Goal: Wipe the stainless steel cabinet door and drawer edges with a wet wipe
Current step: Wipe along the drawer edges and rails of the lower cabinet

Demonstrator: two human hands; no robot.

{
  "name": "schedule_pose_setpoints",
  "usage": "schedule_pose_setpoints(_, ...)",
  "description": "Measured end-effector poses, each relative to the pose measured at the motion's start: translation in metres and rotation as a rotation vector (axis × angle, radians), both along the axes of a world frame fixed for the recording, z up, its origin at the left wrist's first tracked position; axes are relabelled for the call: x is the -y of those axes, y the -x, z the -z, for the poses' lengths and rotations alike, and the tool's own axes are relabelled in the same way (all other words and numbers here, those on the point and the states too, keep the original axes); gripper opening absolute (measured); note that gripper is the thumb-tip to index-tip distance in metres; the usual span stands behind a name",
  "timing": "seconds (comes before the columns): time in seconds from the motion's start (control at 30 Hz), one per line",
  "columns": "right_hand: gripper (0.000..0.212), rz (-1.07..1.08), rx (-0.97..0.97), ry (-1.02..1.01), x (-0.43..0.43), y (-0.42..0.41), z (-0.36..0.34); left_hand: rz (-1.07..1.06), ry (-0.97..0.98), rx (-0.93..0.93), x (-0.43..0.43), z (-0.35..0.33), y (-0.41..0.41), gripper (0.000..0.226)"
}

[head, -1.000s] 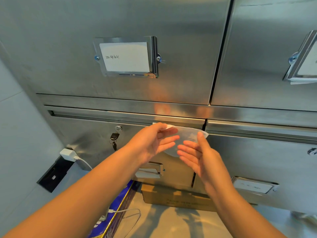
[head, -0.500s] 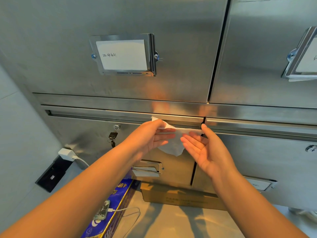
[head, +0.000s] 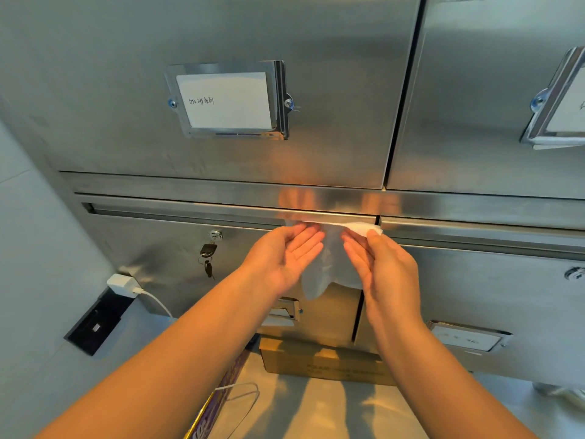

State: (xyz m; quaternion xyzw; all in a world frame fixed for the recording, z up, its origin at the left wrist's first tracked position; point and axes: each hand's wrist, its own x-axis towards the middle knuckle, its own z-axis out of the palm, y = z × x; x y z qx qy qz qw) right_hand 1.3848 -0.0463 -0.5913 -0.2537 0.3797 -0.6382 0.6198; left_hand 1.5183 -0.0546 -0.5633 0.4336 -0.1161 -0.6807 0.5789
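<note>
A white wet wipe (head: 329,264) hangs spread out between my two hands in front of the stainless steel cabinet. My left hand (head: 281,255) holds its upper left corner and my right hand (head: 383,264) pinches its upper right corner with the thumb. The wipe's top edge lies along the lower drawer's top edge (head: 190,210), close to the vertical gap between the two lower drawers. Above is the steel cabinet door (head: 332,90) with a label holder (head: 228,99).
A key (head: 207,253) hangs from the lock on the left lower drawer. A white charger (head: 122,284) sits in a black wall socket at the left. A cardboard box (head: 319,362) and a purple box (head: 215,410) with a cable lie on the floor below.
Both hands have spread the wipe wider and raised its top edge to the drawer's top edge. My right hand moved from an open palm to pinching the right corner.
</note>
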Motion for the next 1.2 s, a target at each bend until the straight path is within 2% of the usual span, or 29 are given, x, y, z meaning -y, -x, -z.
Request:
schedule_pose_setpoints(0.17,0.022,0.049,0.135,-0.036,-0.003,-0.005,0.0,-0.089,0.031,-0.217,-0.001,-0.007,0.009,0.04)
schedule_pose_setpoints(0.3,0.011,0.115,0.21,-0.13,-0.006,-0.011,-0.003,-0.137,0.039,-0.292,-0.001,-0.009,0.017,0.041)
schedule_pose_setpoints(0.5,0.018,0.128,0.241,-0.193,-0.005,-0.018,-0.011,-0.193,-0.005,-0.214,0.001,-0.012,0.032,0.013)
schedule_pose_setpoints(0.87,0.017,0.099,0.242,-0.23,-0.005,-0.013,-0.014,-0.224,-0.052,-0.016,-0.006,-0.009,0.03,0.013)
schedule_pose_setpoints(1.2,0.024,0.12,0.353,-0.257,-0.001,-0.015,-0.018,-0.207,-0.027,-0.21,-0.006,-0.012,0.025,0.012)
